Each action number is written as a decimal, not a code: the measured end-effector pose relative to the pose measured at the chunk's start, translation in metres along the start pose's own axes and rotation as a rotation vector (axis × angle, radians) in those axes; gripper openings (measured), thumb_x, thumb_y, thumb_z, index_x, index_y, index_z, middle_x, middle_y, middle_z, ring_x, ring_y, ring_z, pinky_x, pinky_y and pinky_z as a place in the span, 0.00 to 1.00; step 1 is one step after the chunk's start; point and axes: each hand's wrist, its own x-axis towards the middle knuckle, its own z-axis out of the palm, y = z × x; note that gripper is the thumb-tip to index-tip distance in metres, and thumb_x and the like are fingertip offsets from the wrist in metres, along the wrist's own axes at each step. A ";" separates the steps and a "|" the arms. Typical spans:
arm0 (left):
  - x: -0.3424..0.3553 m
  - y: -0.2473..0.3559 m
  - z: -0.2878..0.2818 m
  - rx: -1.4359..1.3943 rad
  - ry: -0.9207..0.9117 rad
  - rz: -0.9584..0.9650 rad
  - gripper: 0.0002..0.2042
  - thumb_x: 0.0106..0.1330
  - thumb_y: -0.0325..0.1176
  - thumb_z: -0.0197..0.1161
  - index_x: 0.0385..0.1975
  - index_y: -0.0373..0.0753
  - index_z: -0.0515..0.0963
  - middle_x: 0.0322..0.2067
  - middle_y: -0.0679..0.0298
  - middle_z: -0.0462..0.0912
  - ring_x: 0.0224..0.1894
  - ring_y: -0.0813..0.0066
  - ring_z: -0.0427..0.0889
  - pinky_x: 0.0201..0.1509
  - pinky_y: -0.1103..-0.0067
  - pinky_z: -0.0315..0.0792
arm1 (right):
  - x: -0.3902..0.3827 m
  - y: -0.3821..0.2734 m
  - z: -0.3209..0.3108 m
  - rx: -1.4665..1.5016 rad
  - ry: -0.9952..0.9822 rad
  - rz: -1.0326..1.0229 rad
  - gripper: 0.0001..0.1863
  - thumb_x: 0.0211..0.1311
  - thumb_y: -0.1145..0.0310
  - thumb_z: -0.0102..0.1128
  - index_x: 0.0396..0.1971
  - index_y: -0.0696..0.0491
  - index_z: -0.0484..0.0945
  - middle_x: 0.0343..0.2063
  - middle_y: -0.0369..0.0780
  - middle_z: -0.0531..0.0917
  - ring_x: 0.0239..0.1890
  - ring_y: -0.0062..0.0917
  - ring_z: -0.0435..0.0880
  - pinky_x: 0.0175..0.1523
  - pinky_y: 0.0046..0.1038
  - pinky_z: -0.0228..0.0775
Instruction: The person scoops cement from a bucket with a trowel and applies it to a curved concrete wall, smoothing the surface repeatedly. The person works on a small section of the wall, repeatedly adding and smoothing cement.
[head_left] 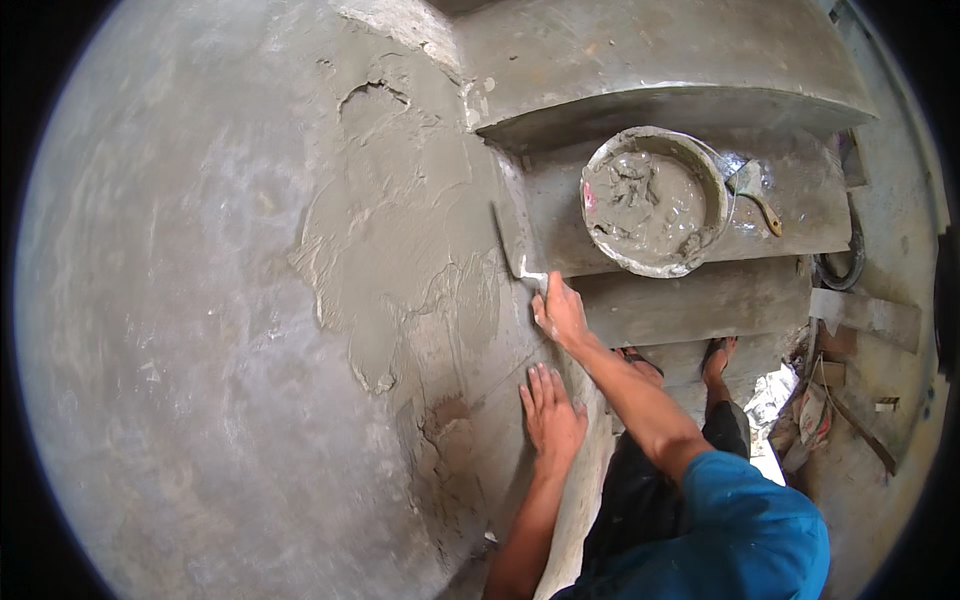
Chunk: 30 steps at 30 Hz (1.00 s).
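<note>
My right hand is closed round the handle of a trowel. The blade stands nearly edge-on to me, at the right border of a patch of wet grey mortar on the wall. Lower down, my left hand lies flat against the wall's edge, fingers stretched out and holding nothing. Beyond my right hand, a bucket of wet mortar sits on a step. Below the smooth mortar, a rough brownish hollow shows in the wall.
A paintbrush with a wooden handle lies beside the bucket. Concrete steps rise on the right, and my sandalled feet stand below them. Boards, a black hose coil and crumpled bags lie at the far right.
</note>
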 end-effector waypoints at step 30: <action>-0.101 0.020 0.003 -0.434 0.467 -0.058 0.22 0.62 0.27 0.65 0.57 0.29 0.78 0.67 0.43 0.75 0.71 0.38 0.70 0.77 0.50 0.60 | -0.118 -0.071 -0.039 0.127 -0.195 -0.212 0.20 0.66 0.72 0.62 0.50 0.62 0.63 0.24 0.60 0.82 0.31 0.64 0.83 0.36 0.55 0.76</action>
